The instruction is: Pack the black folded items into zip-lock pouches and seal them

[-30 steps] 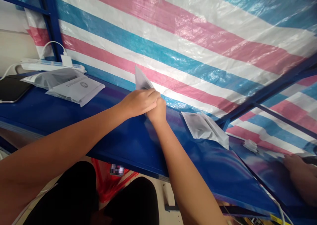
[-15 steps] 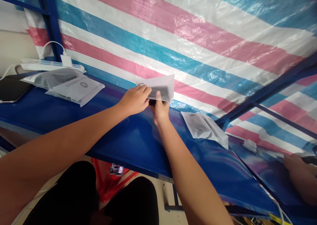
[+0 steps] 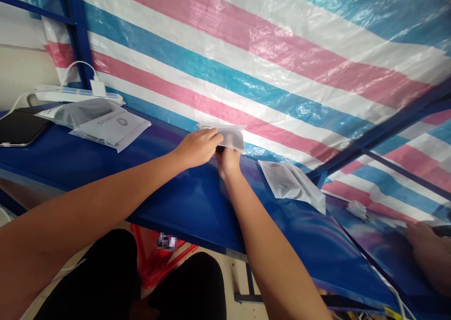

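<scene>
A frosted white plastic bag [image 3: 234, 136] is held up over the back of the blue table, its mouth towards me. My left hand [image 3: 200, 146] is closed on the bag's left edge, fingers bent over it. At the bag's mouth, my right hand [image 3: 229, 161] grips a black object [image 3: 220, 149], most of which is hidden by the bag and the hands. The right fingertips are covered by the bag. A dark shape shows faintly through the plastic.
More frosted bags [image 3: 116, 127] lie at left, near a black tablet [image 3: 21, 127] and a white power strip [image 3: 77, 96]. Other bags [image 3: 285, 181] rest at right. Striped sheeting [image 3: 246, 52] hangs behind the blue table [image 3: 197, 202]. Another person's arm [image 3: 428, 254] shows far right.
The bag has tipped down and looks flatter. My left hand has moved slightly right and down. My right thumb, visible before, is now hidden at the bag's mouth.
</scene>
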A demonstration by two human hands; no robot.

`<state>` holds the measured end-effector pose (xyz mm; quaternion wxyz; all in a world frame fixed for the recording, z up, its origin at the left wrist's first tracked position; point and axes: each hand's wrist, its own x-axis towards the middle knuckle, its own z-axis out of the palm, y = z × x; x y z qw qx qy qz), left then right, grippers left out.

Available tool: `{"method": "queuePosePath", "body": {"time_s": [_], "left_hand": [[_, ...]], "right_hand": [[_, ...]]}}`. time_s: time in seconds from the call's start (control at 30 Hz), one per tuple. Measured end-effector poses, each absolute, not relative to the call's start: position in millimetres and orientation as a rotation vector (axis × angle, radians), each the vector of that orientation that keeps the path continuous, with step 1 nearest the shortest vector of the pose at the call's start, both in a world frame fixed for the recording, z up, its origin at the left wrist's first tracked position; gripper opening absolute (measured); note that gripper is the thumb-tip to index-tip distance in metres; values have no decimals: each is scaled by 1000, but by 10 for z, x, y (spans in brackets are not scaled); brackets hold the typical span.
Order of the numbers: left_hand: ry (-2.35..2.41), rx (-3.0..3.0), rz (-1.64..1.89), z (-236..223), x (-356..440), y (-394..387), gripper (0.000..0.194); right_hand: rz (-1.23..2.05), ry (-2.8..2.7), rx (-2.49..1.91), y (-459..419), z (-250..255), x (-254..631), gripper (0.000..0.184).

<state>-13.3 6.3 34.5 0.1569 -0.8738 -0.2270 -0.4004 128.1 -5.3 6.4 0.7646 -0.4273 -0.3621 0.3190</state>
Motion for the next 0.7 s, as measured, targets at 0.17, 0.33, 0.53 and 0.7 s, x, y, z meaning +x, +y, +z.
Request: {"method": "queuePosePath", "body": {"time_s": [0.17, 0.33, 0.53, 0.7], "left_hand": [[-1032, -2479, -1192, 293, -194, 200, 15], [-929, -2625, -1024, 237, -164, 181, 22], [-805, -2688, -1000, 273, -118, 51, 18], [-806, -2588, -1167, 306, -141, 37, 15]], "right_hand": [[718, -673, -921, -66, 86, 1308, 48], [697, -659, -902, -53, 76, 1334, 42], [721, -683, -866, -59, 108, 1369, 29], [624, -784, -991, -39, 40, 1354, 27]]}}
